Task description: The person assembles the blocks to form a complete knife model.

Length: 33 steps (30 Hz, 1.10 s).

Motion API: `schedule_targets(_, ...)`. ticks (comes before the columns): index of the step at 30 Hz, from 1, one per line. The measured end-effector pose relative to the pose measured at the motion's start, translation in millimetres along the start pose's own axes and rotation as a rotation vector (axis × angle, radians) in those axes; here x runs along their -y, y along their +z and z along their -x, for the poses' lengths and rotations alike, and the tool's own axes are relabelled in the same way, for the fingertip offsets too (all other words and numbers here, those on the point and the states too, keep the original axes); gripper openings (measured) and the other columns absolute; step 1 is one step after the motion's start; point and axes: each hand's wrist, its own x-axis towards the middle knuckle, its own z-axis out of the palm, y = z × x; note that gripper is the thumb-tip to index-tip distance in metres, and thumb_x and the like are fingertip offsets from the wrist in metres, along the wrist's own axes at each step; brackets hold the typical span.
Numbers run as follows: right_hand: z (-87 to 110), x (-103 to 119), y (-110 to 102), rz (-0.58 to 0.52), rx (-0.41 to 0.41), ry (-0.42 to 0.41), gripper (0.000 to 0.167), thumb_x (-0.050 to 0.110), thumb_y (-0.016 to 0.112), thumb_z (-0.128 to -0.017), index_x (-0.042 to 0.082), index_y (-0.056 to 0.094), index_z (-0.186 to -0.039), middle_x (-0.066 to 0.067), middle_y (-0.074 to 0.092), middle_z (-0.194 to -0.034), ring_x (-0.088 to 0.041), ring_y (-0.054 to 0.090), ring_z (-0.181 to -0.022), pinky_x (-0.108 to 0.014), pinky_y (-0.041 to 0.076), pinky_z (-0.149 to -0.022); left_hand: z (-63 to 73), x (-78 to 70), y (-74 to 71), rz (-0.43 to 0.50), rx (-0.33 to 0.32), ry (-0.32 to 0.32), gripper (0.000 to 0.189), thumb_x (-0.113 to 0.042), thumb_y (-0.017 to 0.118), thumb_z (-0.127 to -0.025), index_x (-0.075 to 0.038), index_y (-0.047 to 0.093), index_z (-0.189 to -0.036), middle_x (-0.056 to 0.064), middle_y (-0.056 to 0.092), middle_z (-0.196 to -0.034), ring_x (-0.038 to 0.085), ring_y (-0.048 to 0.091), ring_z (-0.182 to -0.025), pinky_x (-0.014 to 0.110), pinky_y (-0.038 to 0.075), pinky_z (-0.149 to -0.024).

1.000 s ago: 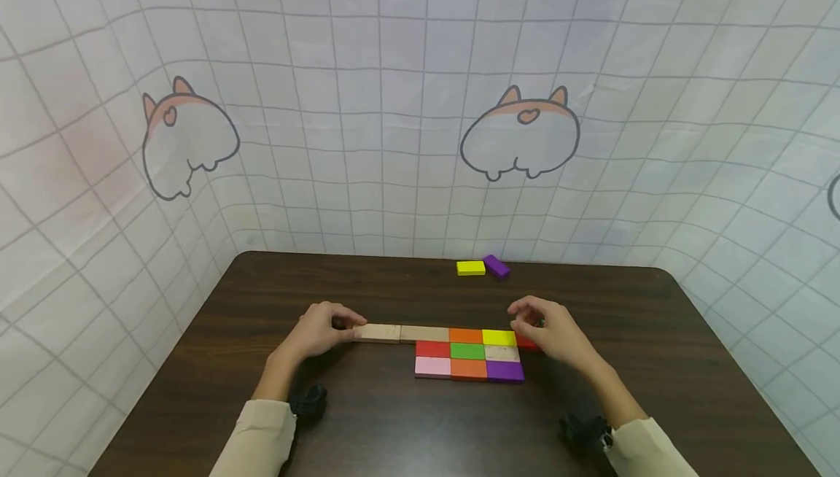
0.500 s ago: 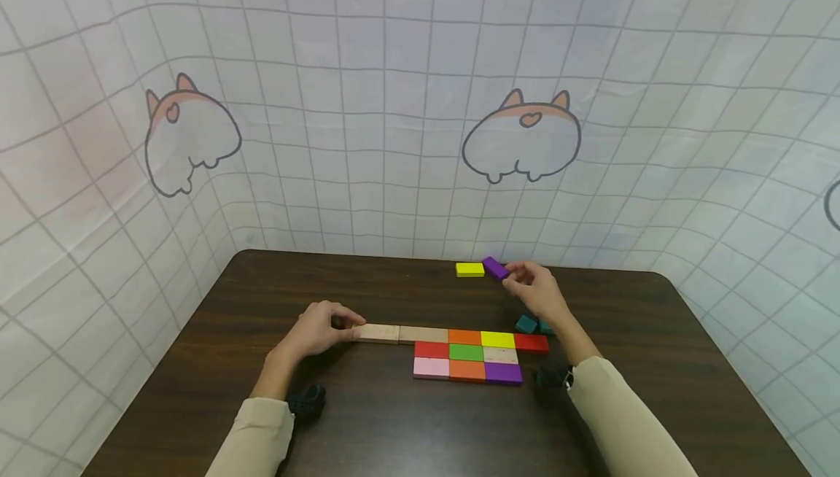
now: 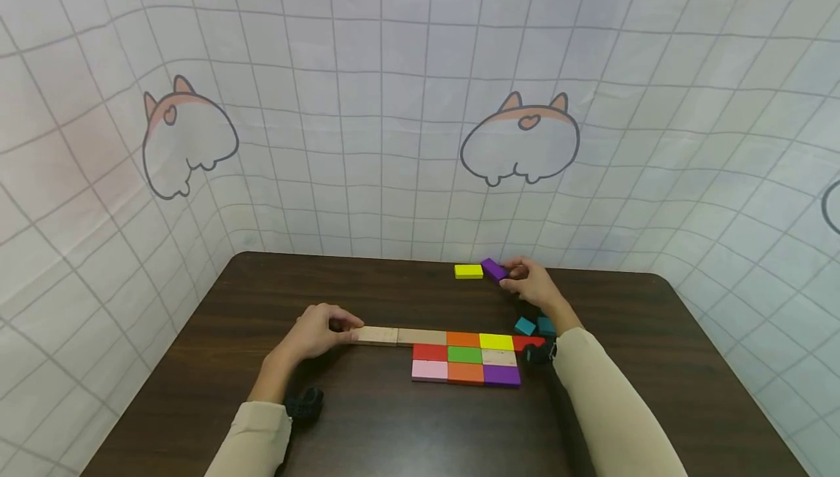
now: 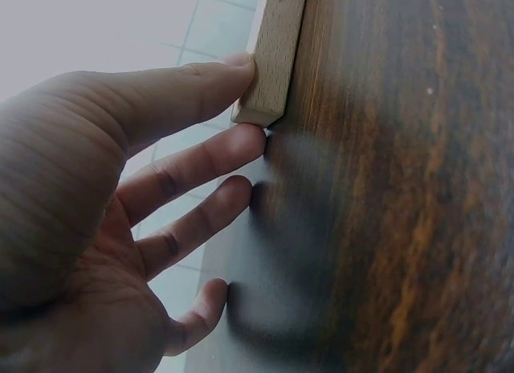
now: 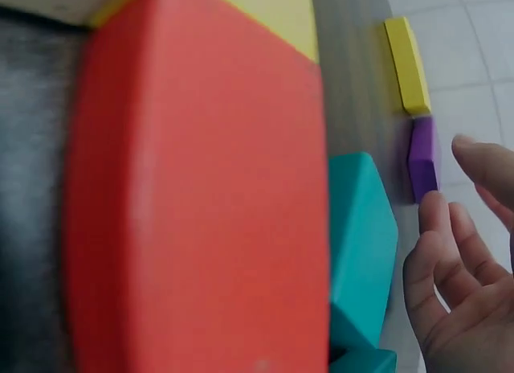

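Looks like pick-up step: got right hand (image 3: 534, 287) at loose purple block (image 3: 493, 269), near far edge of desk (image 3: 367, 426), right of centre, with thumb and fingers parted; can't tell contact. Pinching wooden block (image 3: 378, 335) with left hand (image 3: 318, 331). Probably need to close right grip next. Finished in dark wood grain, rounded at far corners; backed by white gridded cloth (image 3: 361, 134).

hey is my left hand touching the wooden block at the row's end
Touching. The left wrist view shows the left hand with its thumb tip on the wooden block.
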Motion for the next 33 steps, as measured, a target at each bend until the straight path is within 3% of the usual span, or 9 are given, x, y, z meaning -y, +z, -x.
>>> schedule_targets(9,-9.3,-0.8,0.0,0.016,0.024,0.032,0.042,0.016,0.071,-0.098,0.005,0.053,-0.134,-0.023,0.054,-0.132,-0.026,0.062,-0.096,-0.027,0.049,-0.071,-0.1,0.2,-0.1,-0.001,-0.007,0.002,0.014,-0.024,0.080,-0.090,-0.024,0.081,-0.104,-0.008,0.070,-0.090,0.011,0.058,-0.080,0.032,0.047,-0.071)
schedule_targets(15,-17.9,1.2,3.4,0.094,0.024,0.014,0.040,0.013,0.072,-0.096,0.004,0.054,-0.131,-0.022,0.059,-0.121,-0.025,0.061,-0.089,-0.028,0.047,-0.070,0.1,-1.2,0.1,0.000,-0.002,-0.012,0.015,-0.024,0.080,-0.090,-0.025,0.081,-0.105,-0.008,0.070,-0.091,0.011,0.058,-0.080,0.031,0.047,-0.071)
schedule_targets(21,-23.9,3.1,7.8,0.163,0.002,-0.004,0.039,0.011,0.072,-0.095,0.002,0.055,-0.129,-0.023,0.062,-0.115,-0.030,0.059,-0.093,-0.034,0.049,-0.079,-0.4,-1.6,0.4,0.007,-0.004,-0.007,0.015,-0.024,0.080,-0.090,-0.024,0.081,-0.105,-0.007,0.070,-0.090,0.011,0.057,-0.079,0.032,0.047,-0.071)
schedule_targets(28,-22.5,4.2,5.5,0.166,0.008,0.016,0.039,0.006,0.069,-0.095,0.000,0.055,-0.131,-0.021,0.061,-0.111,-0.028,0.057,-0.091,-0.032,0.048,-0.078,-1.6,-1.9,0.9,0.002,-0.007,-0.010,0.015,-0.023,0.080,-0.090,-0.023,0.081,-0.105,-0.007,0.070,-0.089,0.011,0.057,-0.079,0.032,0.048,-0.071)
schedule_targets(33,-18.5,3.3,-0.4,0.139,0.055,0.030,0.039,0.003,0.066,-0.096,-0.003,0.056,-0.133,-0.019,0.059,-0.112,-0.023,0.058,-0.088,-0.027,0.048,-0.074,-0.9,-3.0,-0.6,-0.002,-0.003,-0.022,0.015,-0.023,0.080,-0.090,-0.024,0.081,-0.105,-0.007,0.070,-0.089,0.011,0.057,-0.080,0.032,0.047,-0.071)
